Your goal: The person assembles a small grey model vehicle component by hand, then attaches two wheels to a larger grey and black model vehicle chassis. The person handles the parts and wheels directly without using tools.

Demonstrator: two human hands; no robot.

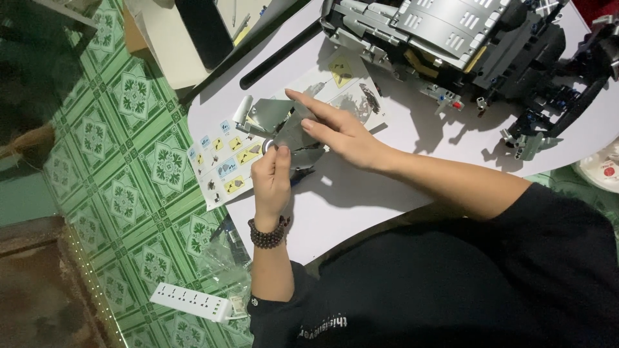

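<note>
Bare table [412, 138] right of the right hand [342, 132] gives open passage. Brick model [471, 45] blocks the far edge; black bar [277, 58] lies far-left. Instruction sheet [225, 164] lies flat under both hands. Left hand [271, 177] sits at the near-left edge.

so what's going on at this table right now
A person works over a white table with bare hands. The left hand, with a bead bracelet on its wrist, pinches the edge of a shiny grey sheet, while the right hand lies flat on it. Under them lies a sticker sheet. A large grey and black brick-built vehicle stands at the table's far side.
</note>
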